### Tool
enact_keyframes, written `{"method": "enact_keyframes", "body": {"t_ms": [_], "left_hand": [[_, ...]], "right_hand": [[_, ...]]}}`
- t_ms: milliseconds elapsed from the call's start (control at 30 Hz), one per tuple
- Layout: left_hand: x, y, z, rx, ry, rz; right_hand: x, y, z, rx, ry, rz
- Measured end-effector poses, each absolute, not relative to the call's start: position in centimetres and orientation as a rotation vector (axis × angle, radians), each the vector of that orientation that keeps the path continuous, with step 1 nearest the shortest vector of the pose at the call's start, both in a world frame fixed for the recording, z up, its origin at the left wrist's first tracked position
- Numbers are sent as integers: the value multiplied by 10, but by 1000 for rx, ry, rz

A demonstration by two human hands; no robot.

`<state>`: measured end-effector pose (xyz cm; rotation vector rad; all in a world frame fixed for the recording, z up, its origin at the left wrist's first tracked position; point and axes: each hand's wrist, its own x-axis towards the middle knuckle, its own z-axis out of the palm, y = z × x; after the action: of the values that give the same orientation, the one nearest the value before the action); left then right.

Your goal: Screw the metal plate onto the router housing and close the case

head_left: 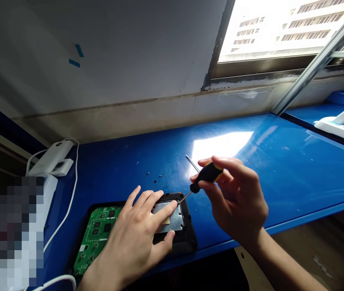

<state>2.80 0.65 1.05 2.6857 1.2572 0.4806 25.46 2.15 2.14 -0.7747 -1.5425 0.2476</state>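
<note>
My right hand (235,194) is closed round the black and yellow handle of a screwdriver (209,174). Its thin shaft slants down to the upper right corner of a silver metal plate (176,221). That plate sits in a black plastic housing (190,238), beside a green circuit board (99,226). Over the housing lies my left hand (143,222), fingers spread, with the index fingertip on the plate's corner close to the screwdriver tip. The palm hides the middle of the housing and part of the board. Whether the tip sits in a screw is too small to tell.
Several small screws (155,181) lie on the blue table (123,161) behind the housing. A thin metal rod (192,162) rests behind my right hand. White power strips (341,127) and a white adapter (52,157) with a cable (75,178) flank the work area.
</note>
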Motion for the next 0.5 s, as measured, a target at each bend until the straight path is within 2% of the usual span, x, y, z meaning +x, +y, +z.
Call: {"method": "enact_keyframes", "body": {"t_ms": [300, 500], "left_hand": [[29, 5, 9, 2585, 1269, 494], [28, 5, 8, 2568, 1254, 514]], "right_hand": [[248, 40, 58, -762, -1952, 380], [245, 42, 63, -796, -1993, 393]]}}
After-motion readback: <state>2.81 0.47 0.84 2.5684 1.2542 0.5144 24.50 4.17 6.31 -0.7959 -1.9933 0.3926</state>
